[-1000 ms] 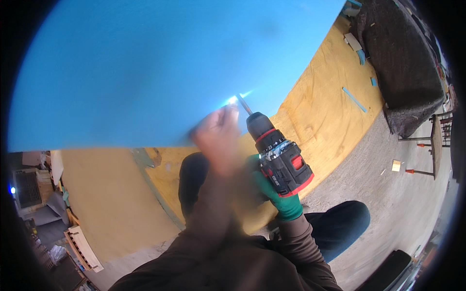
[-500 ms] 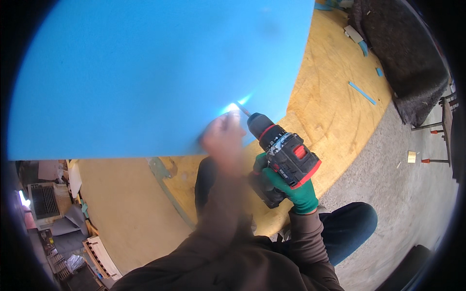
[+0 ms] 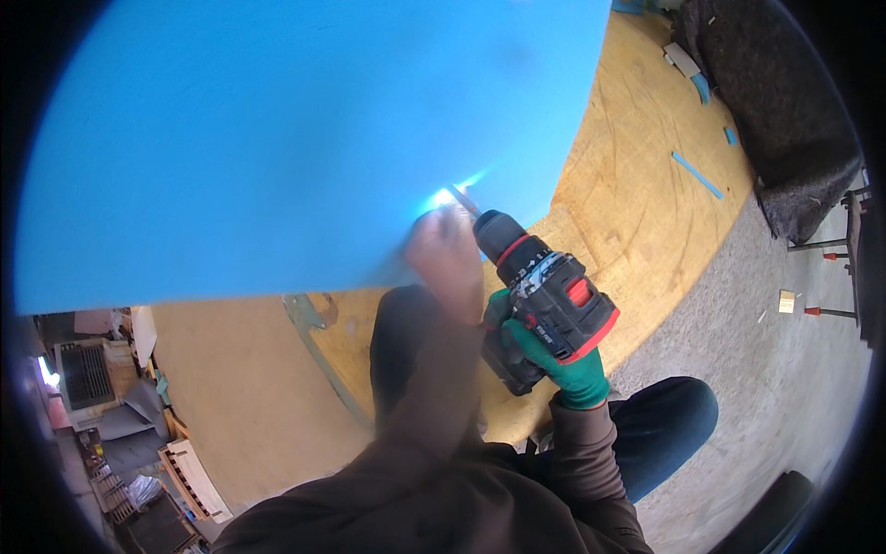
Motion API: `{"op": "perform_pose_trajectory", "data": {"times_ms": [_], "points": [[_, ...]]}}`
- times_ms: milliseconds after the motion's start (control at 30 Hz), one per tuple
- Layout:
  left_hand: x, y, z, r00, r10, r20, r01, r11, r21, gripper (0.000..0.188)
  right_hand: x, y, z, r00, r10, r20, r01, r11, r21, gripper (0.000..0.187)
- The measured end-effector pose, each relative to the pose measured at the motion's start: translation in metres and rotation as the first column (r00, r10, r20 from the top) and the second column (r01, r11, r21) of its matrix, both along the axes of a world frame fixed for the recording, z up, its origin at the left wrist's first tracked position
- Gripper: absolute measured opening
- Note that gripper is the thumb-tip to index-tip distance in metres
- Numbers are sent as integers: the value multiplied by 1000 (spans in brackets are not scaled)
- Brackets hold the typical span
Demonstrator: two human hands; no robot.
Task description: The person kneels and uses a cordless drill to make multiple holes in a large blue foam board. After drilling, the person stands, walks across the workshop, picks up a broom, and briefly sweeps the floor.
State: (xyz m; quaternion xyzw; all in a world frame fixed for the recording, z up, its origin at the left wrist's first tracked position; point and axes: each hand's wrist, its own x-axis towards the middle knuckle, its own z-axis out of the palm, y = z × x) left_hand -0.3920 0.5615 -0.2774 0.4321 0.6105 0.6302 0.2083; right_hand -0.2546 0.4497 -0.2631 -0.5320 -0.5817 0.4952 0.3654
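Observation:
My right hand (image 3: 565,371), in a green glove, grips the handle of a black and red cordless drill (image 3: 559,294). The drill points up and to the left, and its bit (image 3: 464,201) reaches the face of a large blue panel (image 3: 277,157) near the lower right edge. A bright light glows on the panel around the bit's tip. Close beside that tip is my bare left hand (image 3: 446,251), blurred, its fingers drawn together against the panel. Whatever they pinch is hidden by the blur and glare.
Under the panel spreads a yellowish wooden surface (image 3: 637,185) with a thin blue strip (image 3: 697,175) on it. Dark cloth (image 3: 771,102) hangs at the far right, near a metal-legged stand (image 3: 844,258). A tan board (image 3: 240,397) and assorted clutter (image 3: 138,434) lie to the left.
My left hand has shifted slightly right, closer to the drill's chuck. The drill has moved a little to the right, its bit staying at the panel.

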Motion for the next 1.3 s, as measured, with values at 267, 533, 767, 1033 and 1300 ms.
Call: {"op": "perform_pose_trajectory", "data": {"times_ms": [267,533,767,1033,1300], "points": [[1,1,1,956,-96,278,126,988,-93,20,-11,-6,13,975,-135,173,61,924,377,44],[12,15,29,962,160,223,-10,833,-553,49,-31,-12,-8,975,-54,214,-35,920,390,77],[10,4,20,972,77,221,13,924,-381,47,-23,-4,15,991,-93,-96,113,968,224,65],[-9,5,-2,992,-115,53,121,984,-131,33,-3,8,29,983,-143,116,72,877,474,45],[1,8,10,971,58,230,30,933,-359,47,-23,-2,7,984,-37,-172,97,930,355,57]]}}
